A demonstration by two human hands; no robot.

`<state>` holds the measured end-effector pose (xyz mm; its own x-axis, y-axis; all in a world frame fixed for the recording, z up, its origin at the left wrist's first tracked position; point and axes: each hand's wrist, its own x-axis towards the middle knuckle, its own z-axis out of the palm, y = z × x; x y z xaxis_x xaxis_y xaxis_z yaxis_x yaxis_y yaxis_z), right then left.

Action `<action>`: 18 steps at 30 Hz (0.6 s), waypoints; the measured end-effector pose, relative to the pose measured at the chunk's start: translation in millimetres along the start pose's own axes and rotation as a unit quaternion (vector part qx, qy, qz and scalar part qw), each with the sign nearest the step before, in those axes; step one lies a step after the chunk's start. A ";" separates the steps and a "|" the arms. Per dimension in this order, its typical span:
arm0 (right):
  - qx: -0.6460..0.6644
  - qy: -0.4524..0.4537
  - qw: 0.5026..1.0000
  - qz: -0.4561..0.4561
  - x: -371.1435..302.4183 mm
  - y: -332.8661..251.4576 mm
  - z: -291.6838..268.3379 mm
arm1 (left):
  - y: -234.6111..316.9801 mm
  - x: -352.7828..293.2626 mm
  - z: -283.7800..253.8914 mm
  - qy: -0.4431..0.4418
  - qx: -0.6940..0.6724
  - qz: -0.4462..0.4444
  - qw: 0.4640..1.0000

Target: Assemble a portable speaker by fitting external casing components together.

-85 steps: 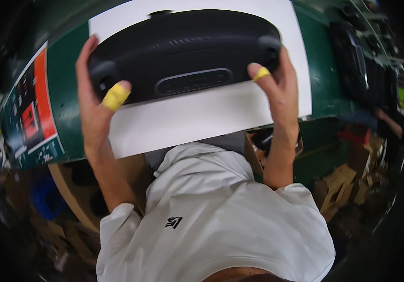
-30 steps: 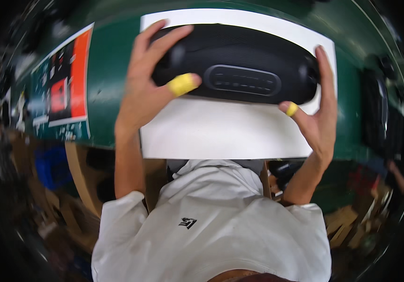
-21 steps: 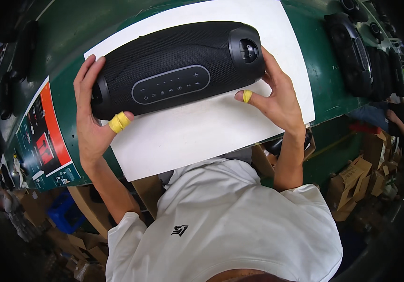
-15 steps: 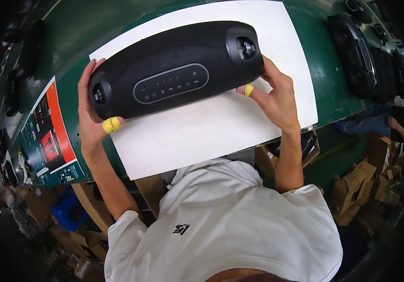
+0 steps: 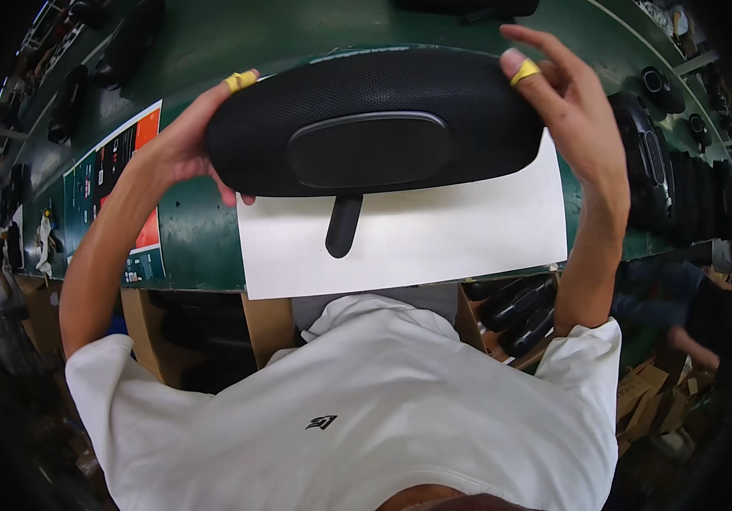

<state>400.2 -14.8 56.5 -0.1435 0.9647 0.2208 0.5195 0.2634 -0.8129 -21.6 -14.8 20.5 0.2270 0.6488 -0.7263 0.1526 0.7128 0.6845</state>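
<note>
A large black mesh-covered portable speaker (image 5: 247, 140) lies over a white sheet (image 5: 468, 230) on the green bench, its smooth oval panel facing me. Around its left end my left hand (image 5: 183, 136) is closed, thumb on the top edge and fingertips under the lower edge. At the right end my right hand (image 5: 583, 119) grips with its taped thumb against the upper corner, the index finger raised. Yellow tape wraps both thumbs. From beneath the speaker a black round-ended strip (image 5: 345, 228) sticks out toward me; whether it is attached is hidden.
More black speakers (image 5: 643, 149) stand on the bench (image 5: 200, 247) at right, with others at far left. A printed poster (image 5: 123, 183) lies left of the sheet. Below the front edge are cardboard boxes (image 5: 268, 328), one at right holding black speakers (image 5: 515, 307). Another person's arm (image 5: 691, 349) shows far right.
The speaker has been turned from its button panel and end sockets to a plain oval panel. Both hands have shifted their grip, and the black strip has come into view.
</note>
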 end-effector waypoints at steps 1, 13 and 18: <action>-0.031 -0.025 0.999 0.016 -1.9 2.7 2.8 | -2.8 9.2 -5.1 -0.018 -0.007 -0.049 0.999; 0.014 -0.094 0.981 0.172 9.2 68.1 46.1 | -17.1 57.0 -24.9 0.085 0.022 -0.102 0.991; 0.066 -0.037 0.972 0.223 12.9 89.9 52.8 | -34.2 51.1 -31.1 -0.070 0.031 0.102 0.992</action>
<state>400.5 21.2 -42.2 0.0092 0.9788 -0.2046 0.4320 -0.1884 -0.8820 -45.2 2.2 -42.0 0.3904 0.7307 -0.5600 0.1482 0.5504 0.8216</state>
